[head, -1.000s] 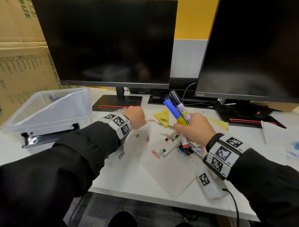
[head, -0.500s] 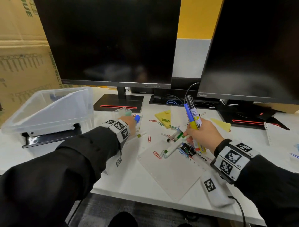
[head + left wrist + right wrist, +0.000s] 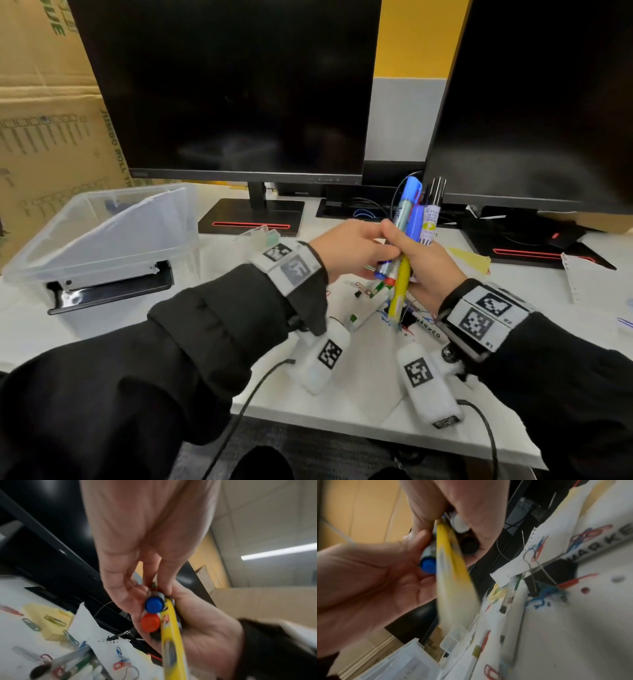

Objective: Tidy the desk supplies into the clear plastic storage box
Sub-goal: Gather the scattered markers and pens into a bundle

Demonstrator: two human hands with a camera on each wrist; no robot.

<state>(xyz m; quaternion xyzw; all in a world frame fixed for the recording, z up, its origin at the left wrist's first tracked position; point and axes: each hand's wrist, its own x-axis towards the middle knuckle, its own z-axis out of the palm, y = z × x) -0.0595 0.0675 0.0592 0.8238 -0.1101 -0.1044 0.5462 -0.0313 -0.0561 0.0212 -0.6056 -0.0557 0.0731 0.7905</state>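
Yellow highlighter (image 3: 400, 291), longest item in a bundle of markers (image 3: 412, 219) held upright above the white desk (image 3: 154, 342), between the two dark monitors. Right hand (image 3: 424, 270) wraps the bundle at mid-length, fingers curled round it, with the blue-capped tops standing above the fist and the yellow barrel hanging out below the palm. Left hand (image 3: 349, 250) meets the bundle from the left, its fingers closed against a silver-barrelled marker with a blue cap (image 3: 406, 209) at the bundle's left edge; the left wrist view shows the left fingertips (image 3: 164, 585) pinching just above the marker's round blue end (image 3: 154, 605), with an orange-red marker end (image 3: 150, 622) directly beneath and the yellow barrel beside both. The right wrist view, blurred, shows the same blue end (image 3: 428, 565) lying against the left palm (image 3: 373, 582). Clear plastic storage box (image 3: 102, 240) sits well apart at the left of the desk, a sheet leaning inside it and a black clipboard clip (image 3: 109, 291) at its front. On the desk below the hands: coloured paper clips (image 3: 30, 624), yellow sticky notes (image 3: 44, 618), green-and-white markers (image 3: 363, 315), perforated paper (image 3: 539, 547) and a black binder clip (image 3: 553, 573).
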